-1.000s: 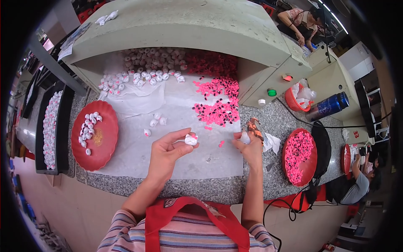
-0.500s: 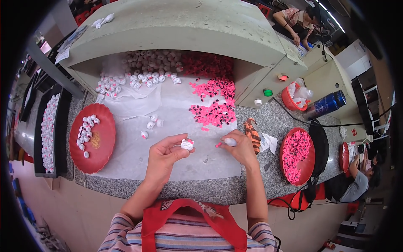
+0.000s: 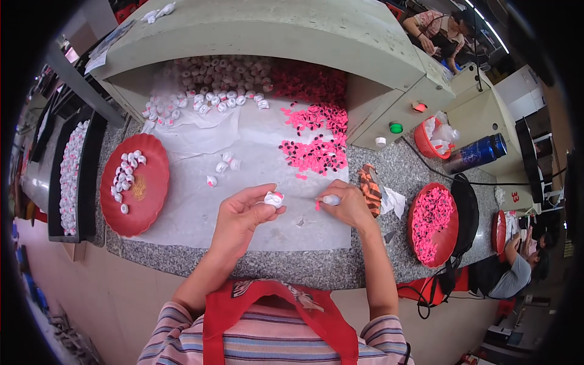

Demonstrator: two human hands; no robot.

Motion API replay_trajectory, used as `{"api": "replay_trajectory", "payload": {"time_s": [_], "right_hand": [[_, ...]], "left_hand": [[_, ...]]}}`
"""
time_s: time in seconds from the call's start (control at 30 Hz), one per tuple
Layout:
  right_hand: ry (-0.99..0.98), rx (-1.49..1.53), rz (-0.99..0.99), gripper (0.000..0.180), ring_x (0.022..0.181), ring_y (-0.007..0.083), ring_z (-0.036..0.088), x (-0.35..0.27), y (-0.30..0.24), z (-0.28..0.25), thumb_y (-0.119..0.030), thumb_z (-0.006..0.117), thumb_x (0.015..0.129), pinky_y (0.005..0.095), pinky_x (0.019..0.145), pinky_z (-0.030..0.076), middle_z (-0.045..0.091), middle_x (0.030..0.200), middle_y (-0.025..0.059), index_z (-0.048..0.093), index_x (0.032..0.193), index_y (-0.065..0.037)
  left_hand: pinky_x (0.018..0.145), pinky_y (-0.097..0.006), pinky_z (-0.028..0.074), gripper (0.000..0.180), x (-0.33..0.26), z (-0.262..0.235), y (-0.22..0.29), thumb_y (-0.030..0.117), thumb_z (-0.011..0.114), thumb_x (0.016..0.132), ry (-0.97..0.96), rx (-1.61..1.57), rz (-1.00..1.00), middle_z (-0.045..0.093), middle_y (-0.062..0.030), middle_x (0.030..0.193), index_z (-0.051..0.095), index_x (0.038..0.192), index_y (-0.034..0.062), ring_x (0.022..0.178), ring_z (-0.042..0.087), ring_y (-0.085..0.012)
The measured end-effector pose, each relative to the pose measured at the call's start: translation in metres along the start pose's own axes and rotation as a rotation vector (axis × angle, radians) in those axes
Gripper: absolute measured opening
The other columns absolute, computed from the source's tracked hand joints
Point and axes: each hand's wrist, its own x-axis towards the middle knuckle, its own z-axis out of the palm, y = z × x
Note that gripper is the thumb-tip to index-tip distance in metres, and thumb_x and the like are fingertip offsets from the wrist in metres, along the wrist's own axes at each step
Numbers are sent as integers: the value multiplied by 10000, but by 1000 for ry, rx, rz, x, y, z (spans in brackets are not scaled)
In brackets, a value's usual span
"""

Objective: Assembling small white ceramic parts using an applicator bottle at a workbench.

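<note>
Above white sheeting [image 3: 255,234], my left hand [image 3: 240,216] pinches a small white figurine-like piece [image 3: 274,199] with pink on it. My right hand [image 3: 351,210], a short gap to its right, grips a small whitish squeeze bottle [image 3: 331,199]. A tiny pink piece [image 3: 317,205] shows at those fingertips. Beyond my left hand lie a few loose white pieces [image 3: 226,163] on the sheeting. Past my right hand, many flat pink pieces with dark spots [image 3: 316,157] are spread out. More white pieces [image 3: 222,100] sit farther back.
A pale metal booth [image 3: 255,39] arches over the back. At left stand a red scalloped plate [image 3: 152,204] and a black tray [image 3: 90,201], both bearing white pieces. At right are a red dish [image 3: 449,237] of pink pieces, a blue bottle [image 3: 477,152], an orange basket [image 3: 427,145] and a cable.
The view has shifted slightly, so the table things sit a little higher. The white piece has turned slightly in my left fingers. Both hands keep their holds; the pink piece hangs lower.
</note>
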Motion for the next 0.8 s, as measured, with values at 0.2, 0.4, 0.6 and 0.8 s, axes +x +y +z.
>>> {"api": "replay_trajectory", "payload": {"time_s": [0.2,0.4,0.6,0.8], "right_hand": [[102,163,299,299,660,285,597,-4,-20,2,-239,717,639,341,629,464,607,695,142,637,833,-27],[38,-73,393,401,708,311,602,1,-33,1,-343,728,607,383,661,464,619,749,164,635,848,-37],[189,292,152,229,676,157,579,-13,2,7,-95,741,605,264,651,448,595,747,80,652,810,-44],[85,47,97,181,671,178,584,3,-16,11,-111,701,652,273,646,452,597,748,61,643,799,-23]], "left_hand": [[707,-243,480,361,5,0,1,3,575,767,24,17,-5,605,-117,952,506,1120,-25,835,612,-206],[722,-253,468,359,1,-2,-2,12,574,773,35,23,-4,601,-127,960,506,1123,-24,842,608,-205],[696,-226,486,350,5,-6,-6,11,562,781,49,27,-1,608,-105,946,505,1125,-19,820,615,-189],[698,-225,485,353,5,-1,-6,9,567,778,24,28,-9,607,-105,947,506,1124,-17,827,613,-187]]}}
